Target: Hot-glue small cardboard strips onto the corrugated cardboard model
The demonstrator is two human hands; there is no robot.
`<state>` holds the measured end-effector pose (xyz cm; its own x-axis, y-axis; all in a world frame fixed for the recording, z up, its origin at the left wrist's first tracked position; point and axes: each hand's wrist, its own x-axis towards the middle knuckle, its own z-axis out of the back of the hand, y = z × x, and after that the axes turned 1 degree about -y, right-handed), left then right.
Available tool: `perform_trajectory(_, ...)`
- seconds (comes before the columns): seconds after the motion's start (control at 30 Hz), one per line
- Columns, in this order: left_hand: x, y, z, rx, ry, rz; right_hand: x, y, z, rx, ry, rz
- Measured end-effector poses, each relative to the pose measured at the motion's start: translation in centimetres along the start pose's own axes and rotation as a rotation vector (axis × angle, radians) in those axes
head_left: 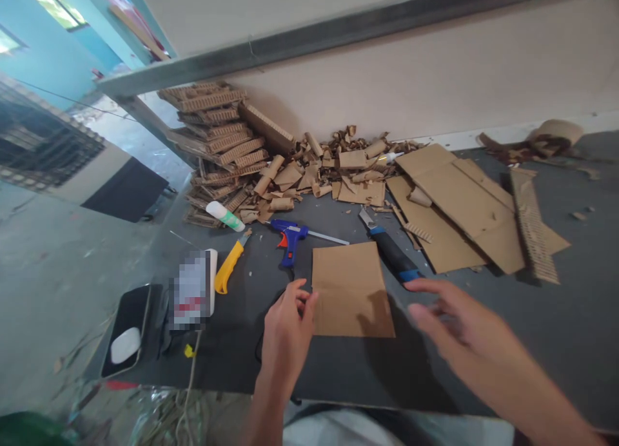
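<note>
A square piece of cardboard lies flat on the dark table in front of me. At its left edge is my left hand, fingers bent and close together; whether they pinch the edge is hard to make out. My right hand hovers to the right of the square, thumb and forefinger apart with nothing between them. Just beyond that forefinger lies a blue and black utility knife. A blue hot glue gun with a glue stick in its back rests behind the square, and a yellow box cutter lies to its left.
Stacked corrugated cardboard and loose scraps line the back. Larger cardboard sheets lie at the right. A glue stick tube, a white device with a cable and a phone under a white case occupy the left.
</note>
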<state>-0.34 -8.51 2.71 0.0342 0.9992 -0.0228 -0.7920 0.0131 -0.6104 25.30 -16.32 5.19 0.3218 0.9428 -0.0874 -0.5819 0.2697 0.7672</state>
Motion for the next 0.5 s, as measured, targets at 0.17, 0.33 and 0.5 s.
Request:
perform_trajectory(0.17, 0.5, -0.2, -0.7, -0.106, 0.166, 0.165, 1.3, -0.4, -5.8, 0.084, 0.061, -0.026)
perform_trajectory(0.33, 1.0, -0.7, -0.2, -0.446, 0.291, 0.244, 0.7, -0.8, -7.4, 0.192, 0.024, -0.065)
perform_trajectory(0.5, 2.3, -1.4, 2.5, -0.602, 0.387, 0.174, 0.6, 0.4, -5.0, 0.152, -0.041, -0.032)
